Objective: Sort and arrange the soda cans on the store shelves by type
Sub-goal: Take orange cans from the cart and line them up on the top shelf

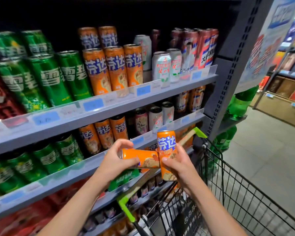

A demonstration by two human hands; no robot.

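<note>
My left hand [115,159] grips an orange soda can [143,158] lying on its side. My right hand [179,165] holds a second orange can [166,147] upright, touching the first one's end. Both cans hang in front of the second shelf [92,163], above the cart. That shelf carries green cans [48,158] on the left and orange cans [103,135] in the middle. The upper shelf [109,106] has green cans [58,77], orange cans [116,67], white cans [162,65] and red-and-white cans [204,46].
A black wire shopping cart [228,193] with a green handle [126,208] stands below my hands, against the shelving. Red cans [0,96] sit at the far left. Green bottles [237,106] stand at the shelf's right end. The aisle floor [269,150] stretches to the right.
</note>
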